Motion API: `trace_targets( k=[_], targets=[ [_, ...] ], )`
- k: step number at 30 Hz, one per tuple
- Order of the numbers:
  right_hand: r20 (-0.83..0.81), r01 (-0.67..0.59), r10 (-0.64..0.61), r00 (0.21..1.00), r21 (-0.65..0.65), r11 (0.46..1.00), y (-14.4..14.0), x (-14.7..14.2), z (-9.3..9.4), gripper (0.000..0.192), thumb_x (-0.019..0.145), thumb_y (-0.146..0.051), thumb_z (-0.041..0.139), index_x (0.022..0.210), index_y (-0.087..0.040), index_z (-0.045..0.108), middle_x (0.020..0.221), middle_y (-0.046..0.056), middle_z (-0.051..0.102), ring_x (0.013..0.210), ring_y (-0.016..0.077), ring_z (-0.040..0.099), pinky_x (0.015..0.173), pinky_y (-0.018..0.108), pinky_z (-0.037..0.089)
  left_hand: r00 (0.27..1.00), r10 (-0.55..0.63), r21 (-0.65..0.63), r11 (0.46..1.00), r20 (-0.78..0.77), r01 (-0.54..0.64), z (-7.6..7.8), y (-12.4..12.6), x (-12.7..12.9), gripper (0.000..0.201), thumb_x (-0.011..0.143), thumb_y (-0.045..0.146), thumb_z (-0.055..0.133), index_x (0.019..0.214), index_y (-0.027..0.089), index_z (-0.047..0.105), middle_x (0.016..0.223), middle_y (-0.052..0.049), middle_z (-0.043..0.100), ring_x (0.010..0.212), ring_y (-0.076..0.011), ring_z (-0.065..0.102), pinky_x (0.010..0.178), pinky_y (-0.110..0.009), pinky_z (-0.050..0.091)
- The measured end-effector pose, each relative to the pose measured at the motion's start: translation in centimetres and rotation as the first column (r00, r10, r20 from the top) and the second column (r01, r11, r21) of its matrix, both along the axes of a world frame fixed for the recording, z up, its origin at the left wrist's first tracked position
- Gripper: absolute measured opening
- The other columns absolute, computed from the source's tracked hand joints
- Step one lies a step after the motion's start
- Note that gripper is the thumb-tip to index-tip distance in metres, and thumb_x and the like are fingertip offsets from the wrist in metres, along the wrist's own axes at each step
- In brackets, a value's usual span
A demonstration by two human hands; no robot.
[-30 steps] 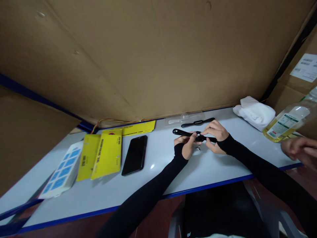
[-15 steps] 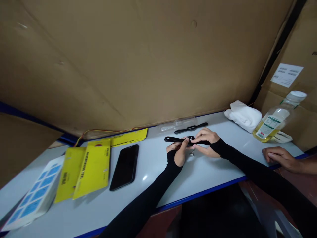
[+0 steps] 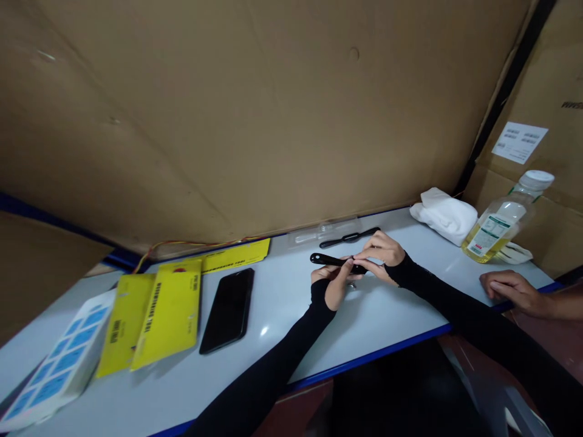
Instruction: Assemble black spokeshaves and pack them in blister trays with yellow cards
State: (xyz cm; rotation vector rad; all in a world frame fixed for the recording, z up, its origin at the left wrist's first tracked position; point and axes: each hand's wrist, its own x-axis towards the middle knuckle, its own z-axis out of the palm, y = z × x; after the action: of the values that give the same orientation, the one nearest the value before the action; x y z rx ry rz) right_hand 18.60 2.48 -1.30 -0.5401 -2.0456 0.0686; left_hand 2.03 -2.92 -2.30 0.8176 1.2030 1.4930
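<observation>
Over the right half of the table, a black spokeshave (image 3: 324, 259) with a hole in its handle end lies across my left hand (image 3: 334, 284). The left fingers are closed around its middle, with the thumb on top. My right hand (image 3: 380, 256) pinches at the same middle part, its fingertips together beside the left thumb. Whatever small part they may hold there is hidden. Just below the hands, a small shiny metal piece (image 3: 352, 285) shows. Behind them lies a second black two-handled piece (image 3: 350, 237) with an open middle.
Behind the second piece sits clear plastic packaging (image 3: 314, 234). Leftward are a black phone (image 3: 228, 309), yellow cards (image 3: 168, 312) and a white case with blue labels (image 3: 64, 358). At right stand a white cloth (image 3: 444, 215) and an oil bottle (image 3: 496, 227); another person's hand (image 3: 512, 288) rests at the edge.
The spokeshave has turned in my hands, so its middle opening no longer shows and its right handle is hidden. My right fingers have drawn closer to the left thumb.
</observation>
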Motion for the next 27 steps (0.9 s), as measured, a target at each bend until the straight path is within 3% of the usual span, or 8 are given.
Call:
trace_targets(
  k=[3, 10, 14, 17, 23, 27],
  targets=[
    [-0.010, 0.077, -0.076, 0.997, 0.054, 0.996, -0.4, -0.4, -0.4, 0.011, 0.095, -0.028, 0.072, 0.089, -0.021, 0.078, 0.078, 0.006, 0.069, 0.075, 0.0190, 0.056, 0.066, 0.033, 0.051, 0.998, 0.051, -0.026, 0.998, 0.034, -0.050, 0.1, 0.4, -0.4, 0.052, 0.046, 0.047, 0.099, 0.075, 0.009, 0.079, 0.076, -0.012, 0.080, 0.052, -0.0242, 0.074, 0.053, -0.030, 0.062],
    [0.007, -0.036, 0.035, 0.999, 0.075, 0.997, -1.0, -0.9, -0.7, 0.006, 0.093, -0.021, 0.071, 0.089, -0.020, 0.076, 0.080, 0.005, 0.068, 0.078, 0.0182, 0.057, 0.066, 0.030, 0.050, 0.997, 0.073, -0.001, 0.997, 0.005, -0.073, -0.1, 0.6, -1.0, 0.049, 0.051, 0.047, 0.098, 0.075, 0.009, 0.079, 0.081, -0.013, 0.081, 0.053, -0.0219, 0.074, 0.056, -0.030, 0.063],
    [-0.063, -0.033, 0.027, 0.998, -0.089, 0.996, -1.1, -0.6, -0.1, 0.008, 0.092, -0.025, 0.073, 0.086, -0.020, 0.074, 0.081, 0.002, 0.064, 0.070, 0.0134, 0.057, 0.065, 0.027, 0.049, 1.000, -0.008, 0.031, 0.999, -0.019, 0.009, -0.4, 0.3, -0.5, 0.053, 0.052, 0.051, 0.097, 0.079, 0.009, 0.080, 0.081, -0.013, 0.080, 0.052, -0.0234, 0.074, 0.053, -0.030, 0.062],
    [-0.044, -0.020, 0.011, 0.999, -0.200, 0.980, -1.3, -0.3, 0.1, 0.007, 0.093, -0.026, 0.072, 0.095, -0.021, 0.075, 0.089, 0.002, 0.064, 0.067, 0.0105, 0.055, 0.061, 0.024, 0.047, 0.999, -0.036, 0.033, 0.999, -0.018, 0.036, -0.5, 0.2, -0.3, 0.053, 0.053, 0.052, 0.096, 0.079, 0.009, 0.080, 0.078, -0.014, 0.080, 0.055, -0.0250, 0.075, 0.054, -0.031, 0.063],
    [-0.050, -0.018, 0.007, 0.999, -0.222, 0.975, -1.2, -0.5, -0.3, 0.008, 0.091, -0.021, 0.071, 0.096, -0.021, 0.077, 0.078, 0.000, 0.064, 0.063, 0.0105, 0.054, 0.059, 0.024, 0.045, 0.998, -0.031, 0.040, 0.999, -0.061, 0.034, -0.4, 0.2, -0.4, 0.052, 0.054, 0.053, 0.095, 0.079, 0.010, 0.081, 0.078, -0.013, 0.080, 0.052, -0.0239, 0.074, 0.053, -0.030, 0.063],
    [0.006, -0.066, 0.071, 0.997, -0.314, 0.947, -1.4, -0.8, 0.1, 0.015, 0.095, -0.021, 0.065, 0.102, -0.023, 0.078, 0.079, 0.001, 0.066, 0.064, 0.0119, 0.054, 0.059, 0.026, 0.046, 0.994, -0.044, 0.072, 0.996, -0.096, 0.051, -0.3, 0.0, -0.3, 0.049, 0.056, 0.055, 0.093, 0.071, 0.011, 0.080, 0.079, -0.013, 0.080, 0.052, -0.0233, 0.074, 0.054, -0.031, 0.063]
  ],
)
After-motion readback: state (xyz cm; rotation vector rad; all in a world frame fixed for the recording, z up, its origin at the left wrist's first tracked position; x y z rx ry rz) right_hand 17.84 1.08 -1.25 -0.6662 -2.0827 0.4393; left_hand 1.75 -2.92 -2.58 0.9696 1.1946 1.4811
